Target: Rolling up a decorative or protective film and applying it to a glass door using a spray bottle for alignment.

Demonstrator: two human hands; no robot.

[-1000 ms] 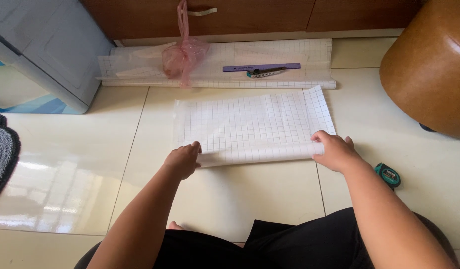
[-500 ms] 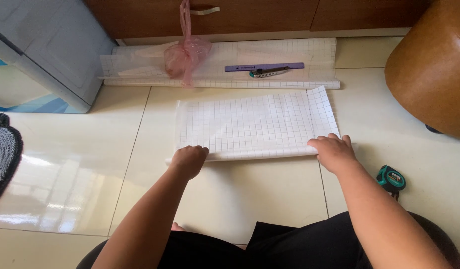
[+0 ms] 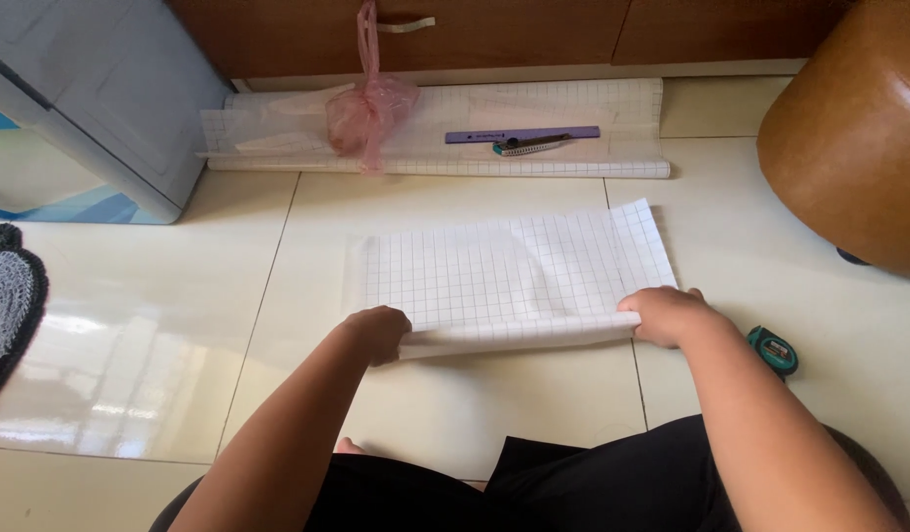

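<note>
White gridded paper sheet [image 3: 514, 271] is laid flat on a glossy cream tiled floor [image 3: 160, 345], just ahead of a seated person's lap. Its near edge is rolled up into a narrow tube, and that roll is gripped at both ends. The left hand [image 3: 378, 333] is closed over the left end of the roll, fingers curled down onto it. The right hand [image 3: 669, 315] is closed over the right end in the same way. The far right corner of the sheet is lifted slightly off the tiles.

A small green tape measure [image 3: 772, 350] is seen on the floor just beside the right forearm. Farther off, near the wall, a wider roll of the same gridded paper [image 3: 613, 128] is spread out; a purple ruler [image 3: 522, 134] and a utility knife [image 3: 530, 147] are placed on it, and a pink plastic bag [image 3: 368, 110] hangs over its left part. Dark wooden cabinet fronts [image 3: 514, 30] run along the back. A grey box-like cabinet [image 3: 100, 99] stands at the left, a brown leather stool [image 3: 854, 138] at the right, and a dark mat [image 3: 7, 305] is glimpsed at the left edge.
</note>
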